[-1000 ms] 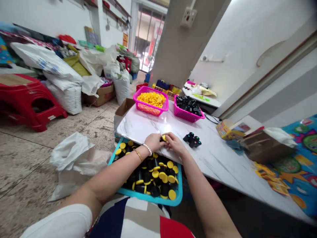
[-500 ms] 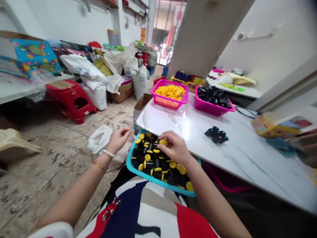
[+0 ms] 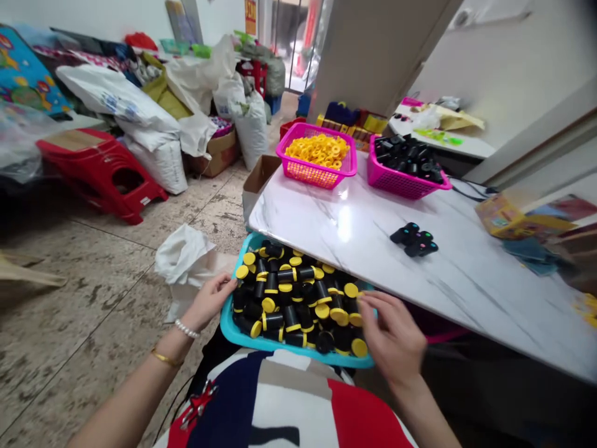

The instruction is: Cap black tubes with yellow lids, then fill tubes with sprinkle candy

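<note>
A turquoise basket (image 3: pixel 298 356) sits in front of my body, filled with black cylinders with yellow caps (image 3: pixel 293 316). At the basket's left rim is my left hand (image 3: pixel 212 303), with thumb and fingers closed together on the edge. My right hand (image 3: pixel 393 336) is at the opposite side, covering part of the right rim. Its fingers are curled and pinched beside the capped cylinders; what lies between the fingertips is hidden.
A white marbled table (image 3: pixel 317 218) borders the basket. On it stand a pink basket of yellow rings (image 3: pixel 317 177), a pink basket of black parts (image 3: pixel 405 183) and a small black cluster (image 3: pixel 414 239). A white sack (image 3: pixel 184 258) and red stool (image 3: pixel 100 171) are at left.
My left hand has come down onto the basket's left rim. My right hand has moved from above the cylinders to the basket's right side. The view has tilted downward.
</note>
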Motion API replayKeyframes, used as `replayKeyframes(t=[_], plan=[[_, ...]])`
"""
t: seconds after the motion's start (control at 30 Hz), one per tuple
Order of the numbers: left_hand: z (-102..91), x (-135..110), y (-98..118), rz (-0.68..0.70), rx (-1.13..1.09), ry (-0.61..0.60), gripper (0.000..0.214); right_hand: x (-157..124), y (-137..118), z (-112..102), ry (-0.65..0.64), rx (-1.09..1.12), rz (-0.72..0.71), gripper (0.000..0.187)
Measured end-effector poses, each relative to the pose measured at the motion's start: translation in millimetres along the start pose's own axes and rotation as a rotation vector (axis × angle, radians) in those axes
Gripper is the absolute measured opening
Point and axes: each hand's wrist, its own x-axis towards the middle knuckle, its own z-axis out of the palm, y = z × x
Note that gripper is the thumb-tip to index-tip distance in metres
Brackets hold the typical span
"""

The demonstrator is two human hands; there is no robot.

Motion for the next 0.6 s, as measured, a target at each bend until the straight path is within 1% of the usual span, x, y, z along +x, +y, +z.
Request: replayKeyframes(t=[0.03,0.07,0.1,0.13,0.17,0.2,0.27,0.37,0.47,0.53,0.6], plan=[[-2.4,-4.5,-2.3,-0.020,-0.054,-0.004,0.045,-8.9,14.0,-10.1,0.029,-0.069,0.135,0.016],[-4.1,-8.2,-5.0,-0.034,-0.106,0.003,0.046,-17.4,26.5,-16.8,0.012,-0.099,0.284,0.024],[-5.2,-11.0,-7.9,-0.044,-0.150,0.021,0.048,-25.3,36.5,-19.9,-0.044,-0.061,0.429,0.032],[-5.9,-12.8,-10.7,-0.052,-0.178,0.047,0.049,-32.3,43.5,-19.6,-0.126,0.017,0.559,0.040],[-6.6,-13.7,-13.5,-0.058,-0.193,0.076,0.050,-37.9,47.2,-16.3,-0.207,0.112,0.658,0.045],[-7.6,-13.9,-15.9,-0.062,-0.198,0.104,0.051,-41.9,48.0,-10.8,-0.271,0.191,0.717,0.048],[-11.6,-13.6,-19.6,-0.073,-0.178,0.153,0.053,-44.9,42.7,4.0,-0.328,0.246,0.738,0.048],[-25.5,-17.1,-24.6,-0.104,-0.065,0.258,0.052,-39.3,27.8,26.3,-0.362,0.268,0.675,0.052],[-48.2,-30.3,-31.8,-0.135,0.103,0.404,0.049,-27.4,12.9,45.1,-0.453,0.412,0.643,0.060],[-66.8,-44.4,-35.4,-0.153,0.185,0.500,0.046,-18.7,2.3,57.3,-0.497,0.521,0.644,0.062],[-87.2,-60.9,-34.0,-0.163,0.252,0.588,0.044,-11.1,-10.1,69.6,-0.542,0.655,0.648,0.063]])
